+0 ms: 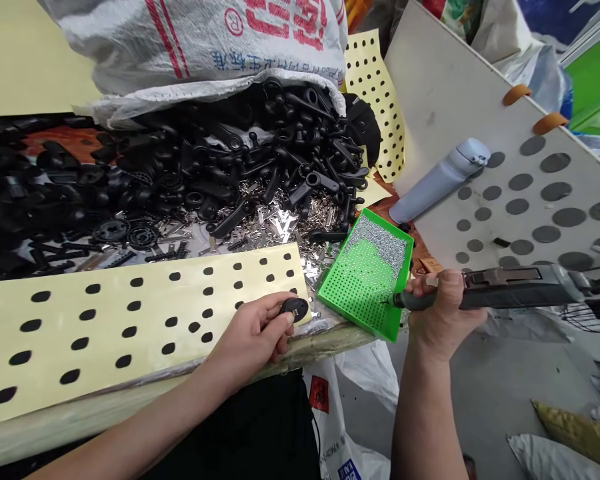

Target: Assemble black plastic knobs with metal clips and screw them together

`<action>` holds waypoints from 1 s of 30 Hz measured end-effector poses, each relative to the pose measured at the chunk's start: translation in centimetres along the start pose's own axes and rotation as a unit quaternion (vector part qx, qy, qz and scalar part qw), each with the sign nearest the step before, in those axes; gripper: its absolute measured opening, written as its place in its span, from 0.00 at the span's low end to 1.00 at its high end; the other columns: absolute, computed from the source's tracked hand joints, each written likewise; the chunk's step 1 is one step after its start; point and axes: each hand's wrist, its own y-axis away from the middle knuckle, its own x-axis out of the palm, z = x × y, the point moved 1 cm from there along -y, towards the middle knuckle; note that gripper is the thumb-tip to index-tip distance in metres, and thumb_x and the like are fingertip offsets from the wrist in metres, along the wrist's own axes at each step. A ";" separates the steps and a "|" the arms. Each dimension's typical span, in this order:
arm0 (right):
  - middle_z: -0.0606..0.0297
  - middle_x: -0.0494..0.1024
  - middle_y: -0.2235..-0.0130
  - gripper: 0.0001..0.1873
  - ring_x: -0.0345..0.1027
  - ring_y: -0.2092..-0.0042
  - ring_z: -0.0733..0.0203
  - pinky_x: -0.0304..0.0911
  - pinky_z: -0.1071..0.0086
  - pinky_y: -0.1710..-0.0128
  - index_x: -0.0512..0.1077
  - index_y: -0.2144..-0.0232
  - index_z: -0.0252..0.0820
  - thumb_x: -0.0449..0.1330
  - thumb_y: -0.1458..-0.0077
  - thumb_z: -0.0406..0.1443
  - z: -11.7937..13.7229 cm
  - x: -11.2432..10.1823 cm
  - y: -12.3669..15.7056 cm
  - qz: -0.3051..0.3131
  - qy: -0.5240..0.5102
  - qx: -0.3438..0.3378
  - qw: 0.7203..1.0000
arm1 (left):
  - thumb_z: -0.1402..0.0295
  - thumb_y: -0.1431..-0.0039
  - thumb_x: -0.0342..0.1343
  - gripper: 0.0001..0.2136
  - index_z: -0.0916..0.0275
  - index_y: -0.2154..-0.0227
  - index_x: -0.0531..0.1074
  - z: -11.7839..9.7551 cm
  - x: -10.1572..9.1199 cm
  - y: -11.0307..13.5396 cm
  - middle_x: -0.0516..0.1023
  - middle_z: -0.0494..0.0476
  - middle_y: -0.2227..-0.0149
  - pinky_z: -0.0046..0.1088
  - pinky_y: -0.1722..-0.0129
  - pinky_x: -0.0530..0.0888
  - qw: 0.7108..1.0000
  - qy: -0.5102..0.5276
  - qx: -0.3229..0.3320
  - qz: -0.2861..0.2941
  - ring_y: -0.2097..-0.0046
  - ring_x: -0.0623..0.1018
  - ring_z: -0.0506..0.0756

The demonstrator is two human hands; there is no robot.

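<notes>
My left hand [260, 328] pinches a small round black plastic part [295, 308] with a bit of metal showing on its face. It hovers over the right end of the yellow sheet with black dots [150, 280]. In my right hand [445, 313] is an electric screwdriver [520, 287], fingers wrapped round its grey body. Its tip points left, into a green tray [360, 320] with a grid of small holes. Tiny silvery screws [390, 247] are heaped along the tray's upper right side.
Behind the sheet lie piled black plastic parts [220, 160] and loose metal clips [280, 223]. A white woven sack [205, 47] rests over the pile. A grey-blue bottle [440, 180] leans by a white panel with holes [430, 93] at the right.
</notes>
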 end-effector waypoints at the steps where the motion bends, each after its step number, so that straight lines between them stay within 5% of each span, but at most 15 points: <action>1: 0.76 0.64 0.82 0.15 0.59 0.83 0.71 0.60 0.70 0.83 0.63 0.79 0.41 0.66 0.53 0.40 0.0 0.0 0.0 -0.001 -0.001 0.000 1.000 | 0.60 0.49 0.55 0.25 0.69 0.49 0.68 0.1 0.0 0.0 0.69 0.47 0.77 0.24 0.79 0.68 1.000 0.001 -0.001 -0.002 0.77 0.68 0.49; 22: 0.75 0.67 0.79 0.16 0.60 0.84 0.70 0.61 0.68 0.83 0.66 0.78 0.40 0.69 0.56 0.40 -0.4 -0.1 0.3 0.007 -0.021 -0.022 1.000 | 0.61 0.47 0.55 0.24 0.68 0.49 0.68 0.1 0.2 0.4 0.69 0.47 0.76 0.23 0.79 0.68 1.000 0.012 0.011 -0.008 0.77 0.68 0.48; 30: 0.76 0.65 0.82 0.15 0.58 0.83 0.71 0.59 0.70 0.82 0.66 0.79 0.41 0.68 0.55 0.40 2.7 0.4 0.0 0.040 -0.056 -0.031 0.997 | 0.64 0.46 0.55 0.23 0.69 0.49 0.68 0.6 -0.1 -0.2 0.69 0.48 0.76 0.23 0.80 0.70 1.000 0.013 0.026 0.011 0.77 0.69 0.48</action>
